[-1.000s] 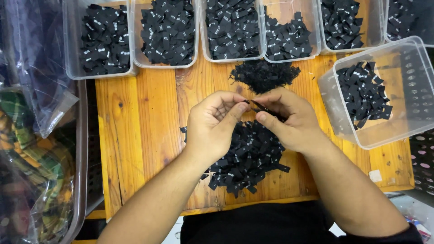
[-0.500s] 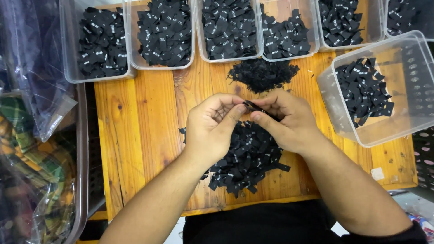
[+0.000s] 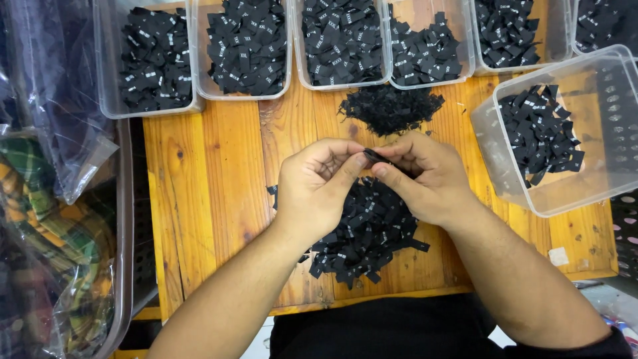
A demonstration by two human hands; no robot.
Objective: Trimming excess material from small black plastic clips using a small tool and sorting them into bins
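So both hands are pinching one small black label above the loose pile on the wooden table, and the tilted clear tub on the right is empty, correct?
Not quite. The head view shows the tilted clear tub holds a heap of black labels, so it is not empty. The rest stands: the left hand and right hand pinch one small black label above the loose pile on the wooden table.

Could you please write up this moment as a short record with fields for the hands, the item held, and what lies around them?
left hand: thumb and fingertips pinching one end of the small black label
right hand: pinching the same label from the other side
below hands: loose pile of black labels on the wooden table
beyond hands: heap of black scraps
far edge: row of clear tubs filled with black labels
person's right: tilted clear tub, partly filled
person's left: plastic bag with plaid fabric
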